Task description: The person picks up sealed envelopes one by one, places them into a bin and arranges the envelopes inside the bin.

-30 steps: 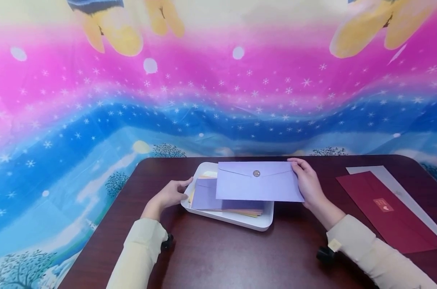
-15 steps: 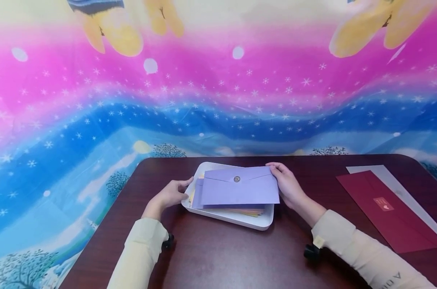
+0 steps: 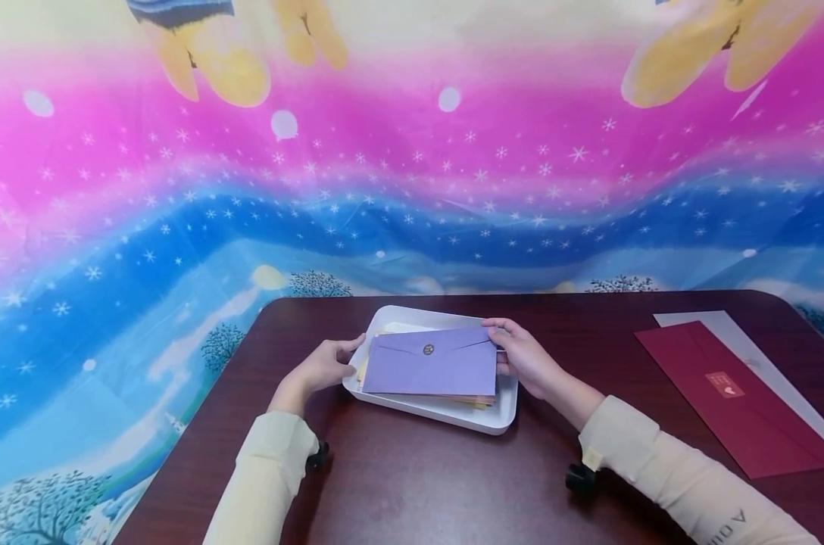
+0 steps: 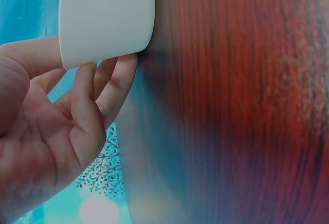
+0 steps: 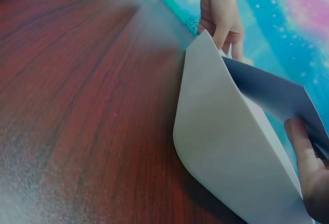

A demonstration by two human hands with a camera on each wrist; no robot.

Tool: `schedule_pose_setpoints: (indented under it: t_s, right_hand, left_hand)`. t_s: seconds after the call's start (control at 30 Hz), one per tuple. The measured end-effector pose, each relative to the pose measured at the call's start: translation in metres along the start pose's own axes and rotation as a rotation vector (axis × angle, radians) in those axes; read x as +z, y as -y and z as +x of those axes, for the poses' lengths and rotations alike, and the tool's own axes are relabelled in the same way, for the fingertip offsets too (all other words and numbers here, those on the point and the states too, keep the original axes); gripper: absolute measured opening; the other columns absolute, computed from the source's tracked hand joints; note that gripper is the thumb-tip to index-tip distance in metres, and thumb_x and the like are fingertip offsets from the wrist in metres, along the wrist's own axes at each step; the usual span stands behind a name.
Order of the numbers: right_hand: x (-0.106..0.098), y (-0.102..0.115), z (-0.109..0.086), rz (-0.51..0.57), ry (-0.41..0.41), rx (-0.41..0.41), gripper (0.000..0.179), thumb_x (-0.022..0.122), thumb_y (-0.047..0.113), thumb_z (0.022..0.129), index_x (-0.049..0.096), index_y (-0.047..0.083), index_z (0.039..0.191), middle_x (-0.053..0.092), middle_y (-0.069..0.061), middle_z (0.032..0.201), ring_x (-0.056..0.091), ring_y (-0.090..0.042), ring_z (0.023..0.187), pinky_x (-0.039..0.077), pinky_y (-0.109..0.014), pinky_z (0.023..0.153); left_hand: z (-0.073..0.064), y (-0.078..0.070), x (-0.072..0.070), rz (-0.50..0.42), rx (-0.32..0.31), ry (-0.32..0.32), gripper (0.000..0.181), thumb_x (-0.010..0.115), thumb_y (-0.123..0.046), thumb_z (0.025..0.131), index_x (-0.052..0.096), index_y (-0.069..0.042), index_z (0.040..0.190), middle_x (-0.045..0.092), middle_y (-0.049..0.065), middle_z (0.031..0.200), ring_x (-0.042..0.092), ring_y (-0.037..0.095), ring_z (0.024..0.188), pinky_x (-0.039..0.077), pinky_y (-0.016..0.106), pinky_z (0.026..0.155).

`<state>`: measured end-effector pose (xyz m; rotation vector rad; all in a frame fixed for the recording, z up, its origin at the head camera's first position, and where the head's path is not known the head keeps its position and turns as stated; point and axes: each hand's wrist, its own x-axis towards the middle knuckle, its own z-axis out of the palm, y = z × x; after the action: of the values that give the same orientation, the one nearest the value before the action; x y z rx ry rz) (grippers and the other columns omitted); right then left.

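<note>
A purple envelope (image 3: 429, 371) with a round seal lies at a slant over a white tray (image 3: 419, 415) in the head view. My right hand (image 3: 528, 359) pinches the envelope's right edge, thumb on top and fingers below. The right wrist view shows the envelope's underside (image 5: 272, 90) tilted above the tray's rim, with fingers (image 5: 300, 142) against it. At the tray's left end, my left hand (image 3: 322, 365) grips the wall; in the left wrist view its thumb and fingers hold the tray's corner (image 4: 108, 21). Edges of several yellow and pinkish envelopes (image 3: 483, 404) show beneath the purple one.
A dark red envelope (image 3: 732, 401) with a square sticker lies on the brown table (image 3: 412, 492) to the right, partly over a pale grey envelope (image 3: 794, 393). A colourful printed cloth (image 3: 412, 189) hangs behind the table's far edge.
My right hand has carried the purple envelope left and down from above the tray's right side to over the stack, covering the purple envelope seen there earlier. The left hand has stayed put.
</note>
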<state>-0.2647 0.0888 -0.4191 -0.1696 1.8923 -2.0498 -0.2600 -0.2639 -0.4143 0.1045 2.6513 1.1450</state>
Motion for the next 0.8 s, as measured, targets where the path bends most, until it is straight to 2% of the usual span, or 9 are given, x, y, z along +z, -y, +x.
schedule_pose_setpoints:
  t_s: [0.13,0.23,0.33,0.4,0.5,0.67,0.8]
  right_hand:
    - [-0.001,0.004,-0.001,-0.007,0.029,0.004,0.048,0.037,0.013,0.110,0.030,-0.003,0.156,0.047,-0.026,0.140,0.064,-0.016,0.098,0.055,-0.032,0.082]
    - [-0.002,0.007,-0.002,-0.020,0.043,0.012,0.056,0.040,0.012,0.109,0.024,-0.003,0.160,0.040,-0.028,0.150,0.058,-0.025,0.116,0.052,-0.038,0.097]
    - [-0.003,0.009,-0.003,-0.014,0.056,0.018,0.060,0.041,0.011,0.108,0.017,-0.004,0.162,0.026,-0.029,0.162,0.040,-0.038,0.140,0.039,-0.049,0.110]
    - [-0.005,0.010,-0.004,0.000,0.063,0.019,0.061,0.040,0.010,0.108,0.015,-0.005,0.162,0.018,-0.028,0.165,0.027,-0.044,0.146,0.031,-0.054,0.113]
    - [-0.006,0.011,-0.006,0.015,0.065,0.007,0.060,0.039,0.006,0.108,0.014,-0.006,0.161,0.014,-0.030,0.166,0.021,-0.045,0.149,0.028,-0.053,0.115]
    - [-0.008,0.012,-0.009,0.036,0.064,-0.039,0.059,0.037,0.000,0.106,0.013,-0.010,0.159,0.009,-0.027,0.167,0.017,-0.039,0.151,0.025,-0.047,0.117]
    - [-0.009,0.013,-0.011,0.032,0.060,-0.059,0.059,0.037,0.000,0.106,0.014,-0.011,0.159,0.006,-0.024,0.168,0.011,-0.036,0.153,0.021,-0.045,0.118]
  left_hand:
    - [0.000,0.000,0.000,-0.013,0.007,-0.003,0.070,0.061,0.010,0.087,0.044,-0.004,0.153,0.063,0.028,0.131,0.058,0.028,0.112,0.050,0.031,0.082]
    - [0.000,0.000,0.000,-0.015,0.022,0.005,0.069,0.060,0.010,0.087,0.043,-0.003,0.153,0.063,0.029,0.131,0.058,0.029,0.111,0.050,0.030,0.081]
    - [0.000,0.000,0.000,-0.020,0.017,0.004,0.069,0.060,0.010,0.088,0.044,-0.003,0.153,0.063,0.029,0.130,0.059,0.029,0.111,0.051,0.030,0.081]
    - [0.000,0.000,0.001,-0.015,0.011,0.000,0.069,0.060,0.010,0.088,0.044,-0.004,0.153,0.063,0.028,0.130,0.059,0.029,0.112,0.051,0.031,0.082]
    - [0.000,0.000,0.001,-0.004,-0.004,-0.008,0.069,0.060,0.009,0.089,0.044,-0.006,0.154,0.063,0.027,0.132,0.058,0.030,0.115,0.051,0.033,0.086]
    - [0.000,0.000,0.001,0.011,-0.016,-0.012,0.069,0.061,0.009,0.089,0.045,-0.007,0.154,0.060,0.026,0.137,0.055,0.031,0.121,0.050,0.038,0.093]
    - [0.000,0.000,0.001,0.009,-0.011,-0.015,0.069,0.061,0.009,0.089,0.045,-0.007,0.154,0.061,0.027,0.135,0.056,0.030,0.117,0.050,0.037,0.091]
